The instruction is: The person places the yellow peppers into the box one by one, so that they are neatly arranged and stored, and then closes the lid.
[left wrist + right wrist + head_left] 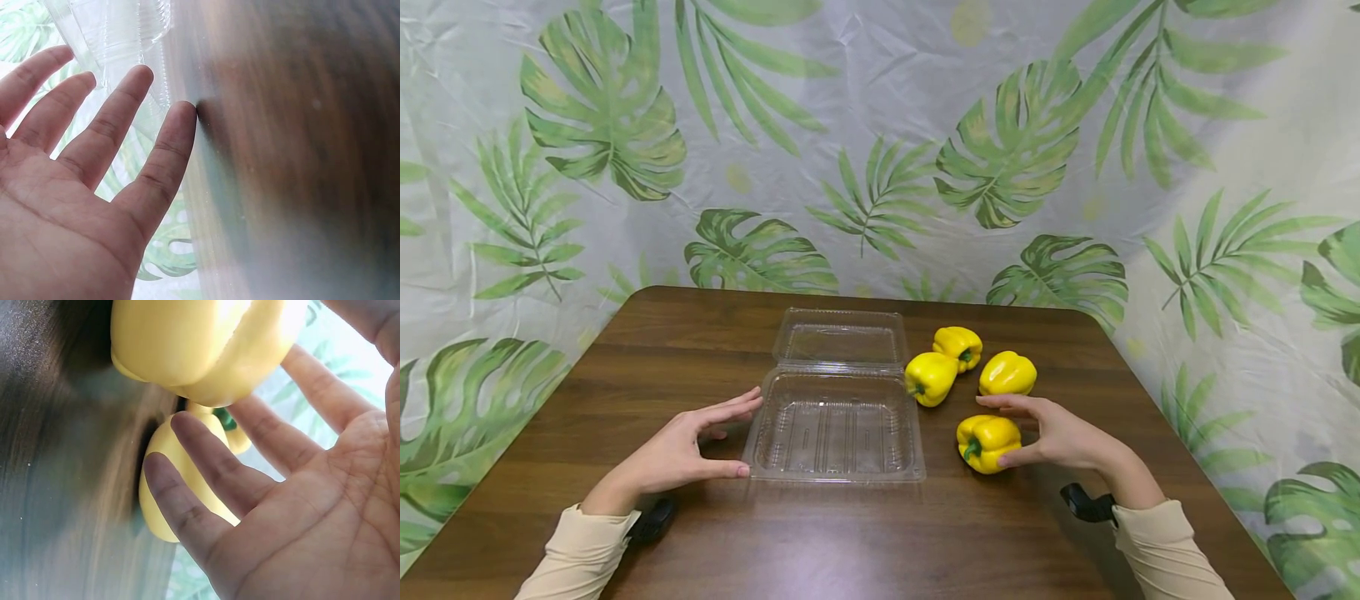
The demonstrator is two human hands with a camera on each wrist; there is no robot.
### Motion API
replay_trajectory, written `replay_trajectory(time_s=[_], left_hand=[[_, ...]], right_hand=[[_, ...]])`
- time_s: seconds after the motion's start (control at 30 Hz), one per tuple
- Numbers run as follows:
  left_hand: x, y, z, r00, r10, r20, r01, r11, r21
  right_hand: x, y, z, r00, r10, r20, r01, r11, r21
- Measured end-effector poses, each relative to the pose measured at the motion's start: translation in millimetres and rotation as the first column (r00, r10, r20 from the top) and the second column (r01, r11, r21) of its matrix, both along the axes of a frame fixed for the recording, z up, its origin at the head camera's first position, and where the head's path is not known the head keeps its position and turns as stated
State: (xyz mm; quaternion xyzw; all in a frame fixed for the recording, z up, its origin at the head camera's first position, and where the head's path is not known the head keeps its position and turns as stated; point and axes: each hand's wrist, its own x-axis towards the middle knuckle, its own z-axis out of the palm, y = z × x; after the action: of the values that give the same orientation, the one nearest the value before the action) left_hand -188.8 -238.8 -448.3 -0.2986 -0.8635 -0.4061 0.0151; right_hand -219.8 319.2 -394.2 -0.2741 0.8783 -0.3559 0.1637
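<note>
A clear plastic clamshell container (838, 433) lies unfolded, its lid (841, 337) spread behind the base. My left hand (681, 446) is at the base's left side, fingers spread and fairly straight, thumb by the near left corner. In the left wrist view the palm of that hand (94, 169) holds nothing. Nearest my right hand (1063, 433) is the front yellow bell pepper (988, 442); the thumb is at its right side and the other fingers reach behind it, spread. The right wrist view has this pepper (200, 344) beyond the extended fingers; whether they touch is unclear.
Three more yellow peppers lie behind: one beside the container (930, 379), one at the back (958, 346) and one to the right (1007, 373). All stand on a brown wooden table (700, 325). A leaf-patterned sheet (880, 125) hangs behind its far edge.
</note>
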Motion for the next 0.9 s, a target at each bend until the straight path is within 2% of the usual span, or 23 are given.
replay_trajectory(time_s=[0.9], left_hand=[[1.9, 1.3, 1.7, 1.000, -0.001, 0.029, 0.000, 1.000, 0.008]], right_hand=[[-12.2, -4.6, -10.9, 0.998, -0.019, 0.057, 0.020, 1.000, -0.012]])
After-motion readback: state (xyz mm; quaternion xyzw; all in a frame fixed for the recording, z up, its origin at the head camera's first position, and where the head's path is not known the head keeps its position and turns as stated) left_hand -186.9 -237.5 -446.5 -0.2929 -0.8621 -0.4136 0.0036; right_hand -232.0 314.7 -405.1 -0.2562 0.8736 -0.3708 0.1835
